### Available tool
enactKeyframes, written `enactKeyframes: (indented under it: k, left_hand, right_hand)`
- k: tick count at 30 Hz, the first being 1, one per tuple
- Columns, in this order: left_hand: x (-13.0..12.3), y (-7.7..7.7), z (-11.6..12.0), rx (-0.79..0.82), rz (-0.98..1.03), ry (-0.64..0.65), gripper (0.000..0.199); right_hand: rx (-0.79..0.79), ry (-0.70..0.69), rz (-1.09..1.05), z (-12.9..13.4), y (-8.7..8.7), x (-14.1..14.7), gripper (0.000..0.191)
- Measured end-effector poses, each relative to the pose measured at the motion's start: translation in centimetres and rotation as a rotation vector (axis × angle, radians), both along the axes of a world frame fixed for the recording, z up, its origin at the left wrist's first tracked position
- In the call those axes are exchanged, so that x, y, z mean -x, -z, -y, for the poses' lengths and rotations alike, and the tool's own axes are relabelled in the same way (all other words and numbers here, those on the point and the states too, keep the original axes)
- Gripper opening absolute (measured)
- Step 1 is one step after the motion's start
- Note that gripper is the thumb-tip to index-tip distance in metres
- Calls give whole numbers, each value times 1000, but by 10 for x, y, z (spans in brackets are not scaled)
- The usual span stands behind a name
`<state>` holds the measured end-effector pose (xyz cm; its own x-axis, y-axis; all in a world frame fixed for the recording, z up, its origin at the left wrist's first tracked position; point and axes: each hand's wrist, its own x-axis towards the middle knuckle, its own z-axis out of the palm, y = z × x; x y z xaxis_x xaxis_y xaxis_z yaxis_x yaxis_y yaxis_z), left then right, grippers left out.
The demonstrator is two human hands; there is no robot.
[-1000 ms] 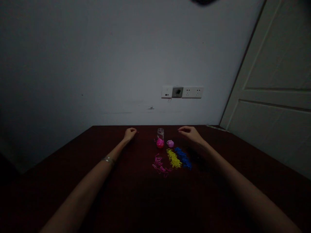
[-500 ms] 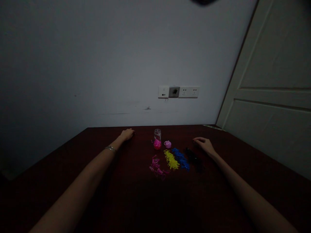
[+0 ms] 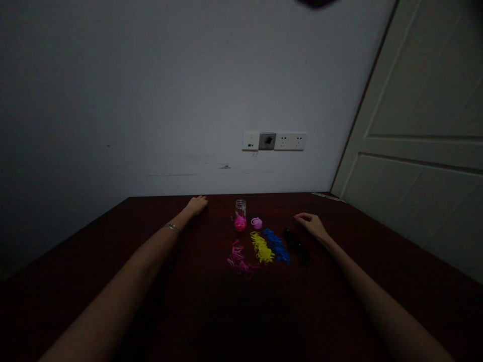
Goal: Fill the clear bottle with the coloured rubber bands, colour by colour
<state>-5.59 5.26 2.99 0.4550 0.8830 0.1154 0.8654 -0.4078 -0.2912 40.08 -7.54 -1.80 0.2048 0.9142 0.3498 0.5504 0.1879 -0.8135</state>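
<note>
An uncapped clear jar (image 3: 240, 216) with pink bands in its lower part stands on the dark table. Right beside it lies a pink lid (image 3: 257, 223) with a loop. Nearer to me are loose pink bands (image 3: 241, 260), a yellow pile (image 3: 262, 247), a blue pile (image 3: 277, 245) and a black pile (image 3: 297, 244). My left hand (image 3: 197, 205) rests on the table left of the jar, fingers loosely spread and nothing visible in it. My right hand (image 3: 310, 222) lies beside the black pile, fingers slightly bent and apart, holding nothing visible.
The dark red table (image 3: 181, 301) meets a grey wall (image 3: 169, 100) at its back edge. Sockets and switches (image 3: 274, 141) are on the wall above the jar. A pale panelled door (image 3: 422, 120) stands at the right.
The whole view has shifted slightly, so things appear a little farther left. The fingers of my left hand look a bit more spread; the jar, lid and piles keep their arrangement.
</note>
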Motion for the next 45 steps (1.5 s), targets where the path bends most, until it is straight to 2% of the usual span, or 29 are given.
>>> enactKeyframes:
  k: [6,10,13,16,27,39,45]
  left_hand:
    - [-27,-9,11,45,158,35,24]
    - [-58,-16,29,153,287,188,23]
    - [-76,-19,44,185,253,318,22]
    - [-85,-21,54,192,201,382,20]
    - [-88,-19,63,195,72,454,26]
    - [-92,-12,64,128,8,425,24]
    - [-84,-13,61,144,93,390,20]
  right_hand:
    - [-5,5,-17,-2,3,-2,27]
    - [14,-18,-41,-5,6,-4,27]
    - [26,-14,-34,-5,7,-6,27]
    - [28,-7,-40,-6,9,-7,27]
    - [20,-20,-28,-7,9,-7,27]
    - [48,-3,-23,2,0,1,26]
    - [40,-9,-37,-1,2,0,25]
